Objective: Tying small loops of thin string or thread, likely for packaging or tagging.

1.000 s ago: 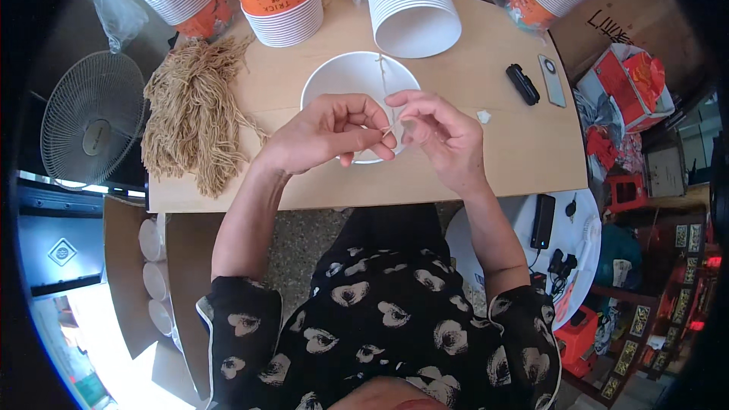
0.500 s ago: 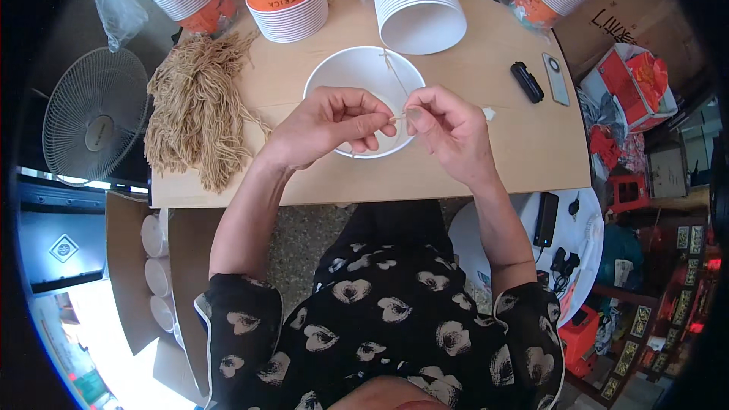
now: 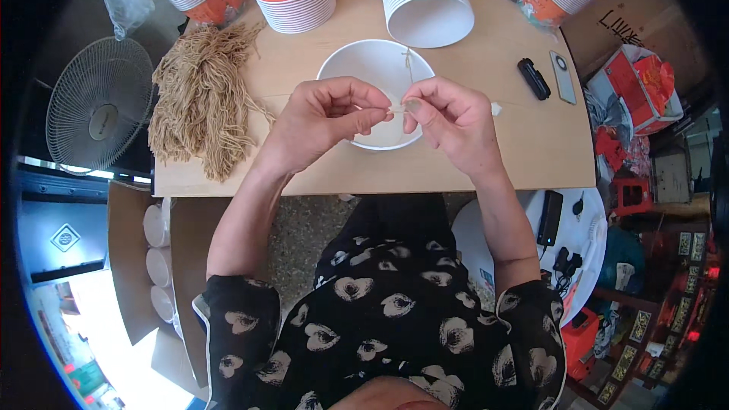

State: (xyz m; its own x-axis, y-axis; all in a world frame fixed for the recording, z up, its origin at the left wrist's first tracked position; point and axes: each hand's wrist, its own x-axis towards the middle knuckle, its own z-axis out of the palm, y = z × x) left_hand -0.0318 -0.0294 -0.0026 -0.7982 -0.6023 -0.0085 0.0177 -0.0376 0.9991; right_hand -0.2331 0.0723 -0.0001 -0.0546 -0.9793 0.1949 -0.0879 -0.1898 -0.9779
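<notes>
Over a white paper bucket [image 3: 353,62], my left hand [image 3: 315,125] and my right hand [image 3: 459,125] nearly meet, each with thumb and forefinger pinched on a thin tan string [image 3: 410,64]. One part of this string is knotted at the bucket's far rim and runs down toward my right fingers. A short length shows between my fingertips; the rest is hidden by the hands. The bucket stands mouth up on the table. To the left of my left hand lies a loose bundle of tan strings [image 3: 201,99], some ends trailing toward the wrist.
Along the table's far side are an orange-and-white bucket stack [image 3: 296,11], a white stack [image 3: 429,19] on its side, and bagged stacks [image 3: 209,7] [image 3: 547,0]. A black gadget [image 3: 534,79] and a phone [image 3: 562,76] lie right. A fan [image 3: 102,118] stands left, above an open carton [image 3: 129,258].
The view has shifted slightly, so the table's things sit a little higher and farther right. Both hands keep their pinch on the string, with only small finger movement.
</notes>
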